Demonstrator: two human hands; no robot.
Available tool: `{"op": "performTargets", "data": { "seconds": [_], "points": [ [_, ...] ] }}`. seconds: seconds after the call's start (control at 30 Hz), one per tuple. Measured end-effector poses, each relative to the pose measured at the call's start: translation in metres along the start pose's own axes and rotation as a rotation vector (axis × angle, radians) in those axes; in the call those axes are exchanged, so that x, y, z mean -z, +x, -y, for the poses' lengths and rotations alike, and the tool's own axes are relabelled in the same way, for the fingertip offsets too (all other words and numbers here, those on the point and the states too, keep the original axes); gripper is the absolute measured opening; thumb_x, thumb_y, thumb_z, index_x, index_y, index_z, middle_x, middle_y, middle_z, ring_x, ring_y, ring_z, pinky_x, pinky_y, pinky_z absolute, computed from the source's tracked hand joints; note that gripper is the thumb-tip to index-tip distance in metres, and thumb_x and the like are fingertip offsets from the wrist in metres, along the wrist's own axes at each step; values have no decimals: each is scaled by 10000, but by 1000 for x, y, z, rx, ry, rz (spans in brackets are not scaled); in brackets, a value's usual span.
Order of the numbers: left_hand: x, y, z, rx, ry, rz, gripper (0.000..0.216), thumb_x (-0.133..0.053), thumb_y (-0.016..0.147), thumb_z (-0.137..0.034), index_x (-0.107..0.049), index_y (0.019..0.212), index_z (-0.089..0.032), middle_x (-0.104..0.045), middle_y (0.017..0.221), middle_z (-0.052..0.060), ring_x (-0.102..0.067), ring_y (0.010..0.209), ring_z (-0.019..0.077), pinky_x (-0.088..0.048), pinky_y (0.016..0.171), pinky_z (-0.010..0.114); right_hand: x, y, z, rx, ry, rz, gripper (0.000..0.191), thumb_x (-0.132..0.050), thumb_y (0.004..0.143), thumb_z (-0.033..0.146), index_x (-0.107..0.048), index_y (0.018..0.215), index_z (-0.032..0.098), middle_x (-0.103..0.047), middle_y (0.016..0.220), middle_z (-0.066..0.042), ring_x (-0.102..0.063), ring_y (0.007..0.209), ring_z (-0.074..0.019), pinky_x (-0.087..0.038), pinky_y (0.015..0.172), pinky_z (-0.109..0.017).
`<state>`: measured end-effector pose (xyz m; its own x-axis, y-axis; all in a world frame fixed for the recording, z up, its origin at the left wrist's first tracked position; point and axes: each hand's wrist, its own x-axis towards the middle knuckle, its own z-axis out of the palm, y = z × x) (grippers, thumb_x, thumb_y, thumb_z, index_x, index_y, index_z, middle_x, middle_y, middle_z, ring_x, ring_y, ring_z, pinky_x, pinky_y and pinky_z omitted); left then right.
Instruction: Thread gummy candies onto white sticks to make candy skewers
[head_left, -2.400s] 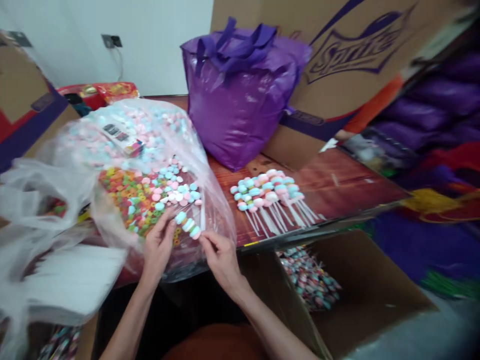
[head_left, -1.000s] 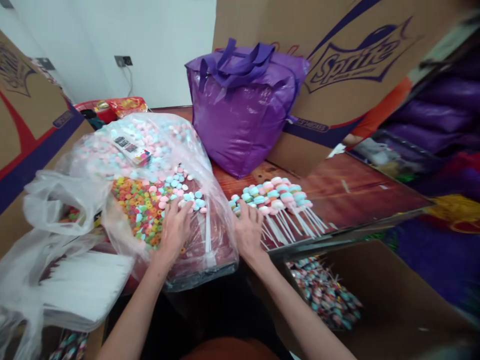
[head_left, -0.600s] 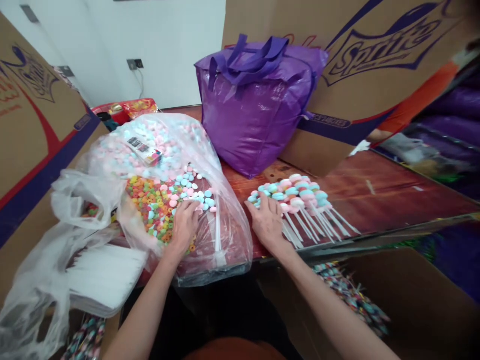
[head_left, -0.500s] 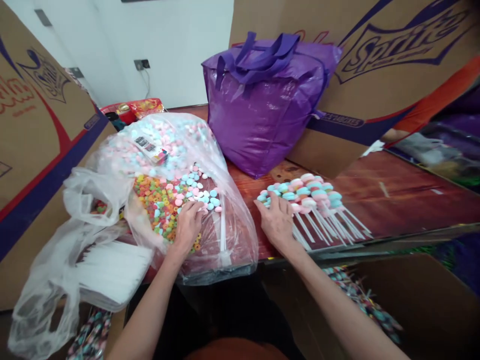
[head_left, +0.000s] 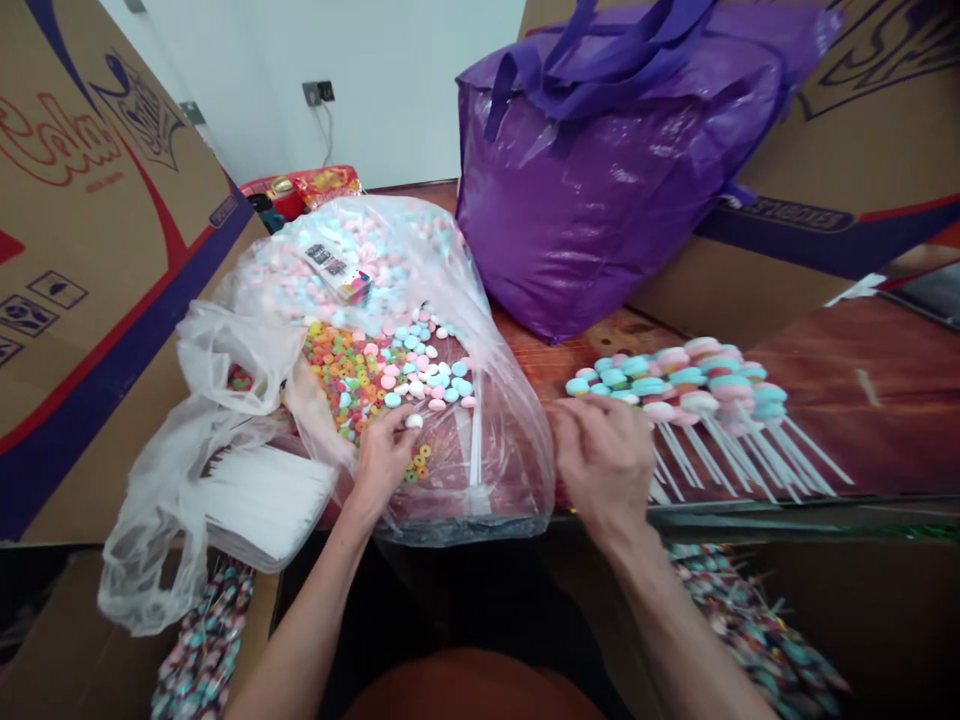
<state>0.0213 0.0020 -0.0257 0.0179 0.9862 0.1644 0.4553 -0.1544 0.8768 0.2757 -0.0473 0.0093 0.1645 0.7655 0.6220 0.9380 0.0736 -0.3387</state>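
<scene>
My left hand [head_left: 384,455] is closed in a pinch on a white marshmallow [head_left: 413,421], over the clear plastic sheet. Just beyond it lie loose pink, blue and white marshmallows [head_left: 431,380] and a heap of small coloured gummy rings [head_left: 337,370]. My right hand [head_left: 606,455] is curled, fingers together, at the left end of a row of marshmallow skewers [head_left: 701,385]; whatever its fingers hold is hidden. White sticks [head_left: 475,435] lie on the plastic between my hands.
A big bag of marshmallows [head_left: 405,245] lies behind, near a purple bag [head_left: 585,190]. Cardboard boxes [head_left: 187,200] stand on both sides. A pack of white sticks [head_left: 266,500] sits at the left edge. Finished skewers [head_left: 757,620] fill a box below.
My left hand has lifted slightly back from the loose pile with a white marshmallow. My right hand has curled its fingers and drawn back from the skewers. The view has shifted left.
</scene>
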Motion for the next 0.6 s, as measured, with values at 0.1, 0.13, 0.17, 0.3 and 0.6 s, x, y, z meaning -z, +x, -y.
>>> {"op": "performTargets", "data": {
  "seconds": [0.1,0.13,0.17,0.3,0.6],
  "points": [
    [-6,1,-8,-18,-5,3,288,-633,814,-117,-730,1075,-189,-747,1035,73,-697,897,192,-578,836,337,-6,-16,47,112,174,301,307,-385,1014,215,-690,992,198,-680,950,-98,-637,885,-200,-478,815,-306],
    [-8,2,-12,-40,19,6,292,-627,814,-104,-730,1071,-196,-745,1046,69,-694,908,193,-572,850,342,-12,-20,59,111,149,386,283,-396,1007,201,-675,960,190,-677,892,-84,-639,834,-191,-476,765,-286],
    [-10,3,-15,-70,53,15,299,-620,814,-90,-730,1069,-200,-739,1052,68,-688,917,193,-564,866,348,-18,-24,67,69,76,448,225,-437,990,198,-657,947,180,-676,888,-84,-642,821,-195,-468,719,-276],
    [-18,10,-25,-195,212,52,281,-580,823,-58,-733,1027,-178,-678,1063,86,-652,960,198,-534,913,355,-34,-24,74,-105,-179,609,93,-546,935,175,-613,981,132,-685,965,-143,-674,829,-237,-427,629,-279],
    [-35,24,-23,-254,358,83,341,-508,829,-41,-710,1055,-197,-626,1033,78,-617,954,201,-515,871,330,-29,-10,45,-287,128,623,175,-489,866,120,-630,962,160,-716,790,-71,-660,730,-203,-386,634,-269]
  ]
}}
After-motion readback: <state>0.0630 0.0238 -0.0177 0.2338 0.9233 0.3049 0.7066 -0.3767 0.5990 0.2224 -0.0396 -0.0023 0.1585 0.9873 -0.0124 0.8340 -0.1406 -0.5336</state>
